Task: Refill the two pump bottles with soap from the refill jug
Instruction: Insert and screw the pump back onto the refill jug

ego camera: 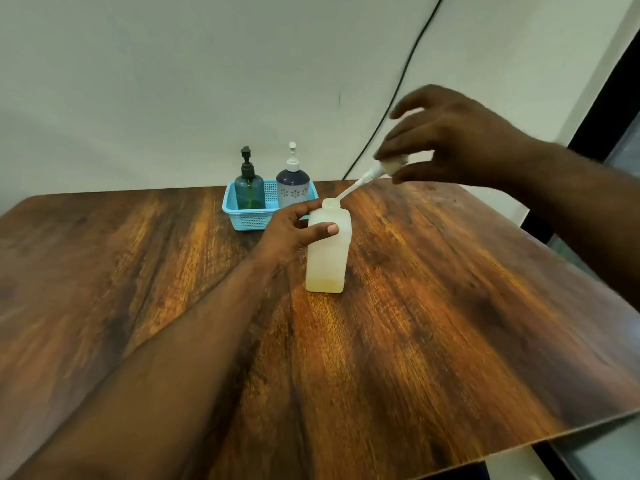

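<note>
A translucent white square bottle [327, 258] stands upright on the wooden table [450, 306], its neck uncapped, with a thin layer of yellowish liquid at the bottom. My left hand [294, 232] grips its upper part from the left. My right hand [450, 140] holds a white pump head [391, 166] above and to the right of the bottle. The pump's dip tube [349, 192] slants down with its tip at the bottle's mouth. At the back stand a green pump bottle [249, 188] with a black pump and a dark blue flowered pump bottle [293, 187] with a white pump.
Both rear bottles stand in a light blue perforated basket [252, 218] near the table's far edge. A black cable [398, 88] runs down the white wall behind. The table's right edge slopes away at the lower right.
</note>
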`<state>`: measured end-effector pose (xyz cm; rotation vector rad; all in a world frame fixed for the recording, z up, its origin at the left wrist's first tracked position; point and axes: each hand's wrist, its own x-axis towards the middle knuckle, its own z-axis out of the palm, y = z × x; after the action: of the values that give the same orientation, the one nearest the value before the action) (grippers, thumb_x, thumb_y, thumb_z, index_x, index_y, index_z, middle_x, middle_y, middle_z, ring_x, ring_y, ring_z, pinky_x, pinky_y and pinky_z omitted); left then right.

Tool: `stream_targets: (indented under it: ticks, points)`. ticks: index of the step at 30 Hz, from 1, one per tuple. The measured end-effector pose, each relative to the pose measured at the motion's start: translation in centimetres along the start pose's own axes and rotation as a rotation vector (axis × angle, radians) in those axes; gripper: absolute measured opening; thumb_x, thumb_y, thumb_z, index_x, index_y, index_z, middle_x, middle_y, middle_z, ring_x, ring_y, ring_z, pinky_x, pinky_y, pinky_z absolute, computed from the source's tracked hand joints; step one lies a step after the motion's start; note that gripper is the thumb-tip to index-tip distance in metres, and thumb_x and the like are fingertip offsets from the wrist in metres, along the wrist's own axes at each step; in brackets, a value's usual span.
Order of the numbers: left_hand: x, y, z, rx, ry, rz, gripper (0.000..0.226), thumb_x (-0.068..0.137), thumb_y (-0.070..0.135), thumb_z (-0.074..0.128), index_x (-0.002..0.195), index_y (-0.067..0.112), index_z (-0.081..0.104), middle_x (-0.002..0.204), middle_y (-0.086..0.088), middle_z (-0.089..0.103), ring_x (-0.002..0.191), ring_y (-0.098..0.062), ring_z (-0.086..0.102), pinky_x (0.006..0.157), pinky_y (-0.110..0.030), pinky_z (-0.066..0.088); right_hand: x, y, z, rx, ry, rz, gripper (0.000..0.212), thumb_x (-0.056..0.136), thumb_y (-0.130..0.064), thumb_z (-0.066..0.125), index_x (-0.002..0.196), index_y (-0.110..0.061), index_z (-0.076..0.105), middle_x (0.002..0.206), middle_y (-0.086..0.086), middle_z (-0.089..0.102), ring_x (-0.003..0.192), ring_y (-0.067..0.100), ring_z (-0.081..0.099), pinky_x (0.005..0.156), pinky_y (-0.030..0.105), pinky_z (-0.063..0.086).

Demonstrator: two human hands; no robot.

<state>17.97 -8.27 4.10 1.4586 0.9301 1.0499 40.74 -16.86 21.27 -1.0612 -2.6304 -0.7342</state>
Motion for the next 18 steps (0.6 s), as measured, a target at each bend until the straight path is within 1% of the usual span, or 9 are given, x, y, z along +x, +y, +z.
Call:
stream_targets:
  ticks: [3,5,7,9,11,12,14,16,18]
  points:
    - [-0.2,-0.3,0.1,-0.06,0.019,0.004,0.054,0.078,0.024,0.082,0.129,0.027,0.064,0.135,0.0,0.058,0.115,-0.023,0.06,0.092,-0.044,0.058,4.7,-1.6,0.9,0.144,-0.141,0.068,0.036,0.084,-0.032,0.07,0.118,-0.023,0.069,0.116,-0.002,0.064,0.11,0.015,0.051,0.086,0.033,0.045]
    - [-0.2,-0.4,0.2,-0.038,0.018,0.006,0.058,0.079,0.026,0.081,0.134,0.026,0.061,0.138,-0.001,0.057,0.116,-0.023,0.059,0.094,-0.044,0.057,7.2,-2.7,2.7,0.287,-0.151,0.147,0.043,0.079,-0.027,0.078,0.121,-0.027,0.066,0.117,-0.003,0.055,0.105,0.009,0.05,0.084,0.027,0.046]
    - [-0.2,-0.5,0.2,-0.038,0.02,0.007,0.063,0.079,0.028,0.081,0.138,0.026,0.058,0.14,-0.001,0.056,0.118,-0.024,0.059,0.094,-0.045,0.056,8.4,-3.4,4.8,0.442,-0.048,0.248,0.052,0.074,-0.021,0.083,0.122,-0.025,0.063,0.117,0.0,0.05,0.103,0.009,0.05,0.083,0.025,0.052]
    - [-0.3,-0.5,0.1,-0.062,0.031,0.002,0.064,0.078,0.028,0.082,0.138,0.026,0.058,0.139,0.0,0.056,0.118,-0.023,0.059,0.092,-0.042,0.058,8.4,-3.6,6.7,0.592,0.114,0.347,0.058,0.071,-0.018,0.085,0.123,-0.021,0.059,0.122,0.003,0.05,0.106,0.007,0.051,0.082,0.025,0.056]
    - [-0.3,-0.7,-0.2,-0.111,0.037,0.004,0.059,0.077,0.026,0.083,0.132,0.027,0.062,0.133,0.003,0.06,0.115,-0.022,0.061,0.085,-0.037,0.06,7.7,-3.9,7.9,0.74,0.262,0.485,0.068,0.07,-0.019,0.086,0.128,-0.024,0.052,0.129,-0.001,0.048,0.107,0.008,0.054,0.08,0.022,0.056]
    - [-0.3,-0.7,-0.3,-0.122,0.035,0.007,0.056,0.075,0.026,0.084,0.128,0.028,0.065,0.13,0.003,0.062,0.114,-0.022,0.062,0.084,-0.037,0.06,7.3,-4.2,8.3,0.823,0.308,0.566,0.074,0.069,-0.019,0.087,0.132,-0.027,0.048,0.132,-0.002,0.046,0.101,0.011,0.058,0.078,0.02,0.057]
    - [-0.2,-0.6,-0.3,-0.099,0.019,0.02,0.058,0.072,0.031,0.085,0.126,0.027,0.066,0.13,0.001,0.062,0.115,-0.023,0.062,0.087,-0.04,0.06,6.3,-4.3,8.9,0.927,0.328,0.685,0.082,0.071,-0.016,0.086,0.138,-0.031,0.042,0.134,0.0,0.047,0.088,0.014,0.063,0.077,0.021,0.057]
    - [-0.2,-0.5,0.0,-0.039,0.004,0.032,0.063,0.073,0.034,0.085,0.131,0.025,0.064,0.134,-0.002,0.06,0.115,-0.023,0.062,0.089,-0.042,0.06,5.6,-4.6,9.2,0.945,0.295,0.72,0.083,0.074,-0.011,0.083,0.142,-0.033,0.04,0.129,0.001,0.055,0.088,0.011,0.063,0.082,0.023,0.057]
    - [-0.3,-0.6,0.4,-0.038,0.007,0.049,0.061,0.077,0.032,0.083,0.134,0.024,0.062,0.132,-0.002,0.063,0.111,-0.021,0.064,0.086,-0.04,0.061,5.2,-4.8,9.3,0.992,0.272,0.723,0.085,0.076,-0.008,0.081,0.143,-0.036,0.038,0.117,0.001,0.065,0.092,0.009,0.065,0.083,0.02,0.057]
